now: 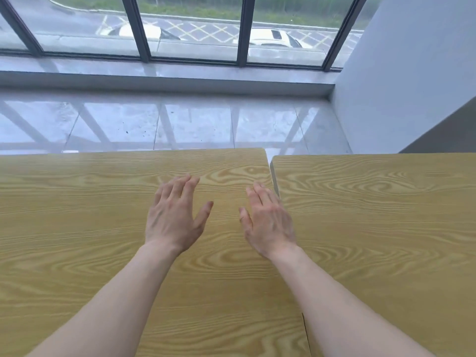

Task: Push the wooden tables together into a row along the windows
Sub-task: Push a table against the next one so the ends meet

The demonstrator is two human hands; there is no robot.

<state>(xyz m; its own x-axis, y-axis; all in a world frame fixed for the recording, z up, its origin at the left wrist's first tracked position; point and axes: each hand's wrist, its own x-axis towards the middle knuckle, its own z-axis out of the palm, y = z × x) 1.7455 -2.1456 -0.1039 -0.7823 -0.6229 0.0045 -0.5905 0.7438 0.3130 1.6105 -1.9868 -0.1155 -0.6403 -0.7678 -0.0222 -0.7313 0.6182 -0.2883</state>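
While both palms face down over the wood, neither the left hand [173, 217] nor the right hand [270, 222] grips anything: the fingers are spread wide and flat, and whether they press on the surface or hover just above it cannot be told from this view. Both hands are over the left table [77, 228], the right one close to its right edge. The right table [386, 228] stands just beside it, near the white wall [412, 73], with a narrow seam between the two tops that opens a little wider at the far end. The far edges do not line up: the left table reaches slightly nearer the windows [195, 27] than the right one. A strip of glossy tiled floor [193, 124] separates both tables from the sill.

The step in hand looks like the closing and squaring of this joint. The next move probably calls for firm downward pressure with flat palms and a sideways shove of the left table toward the right, then a small correction so the far edges sit flush and parallel to the glass. The smooth tiles should let the legs slide easily, so an overshoot is a risk.
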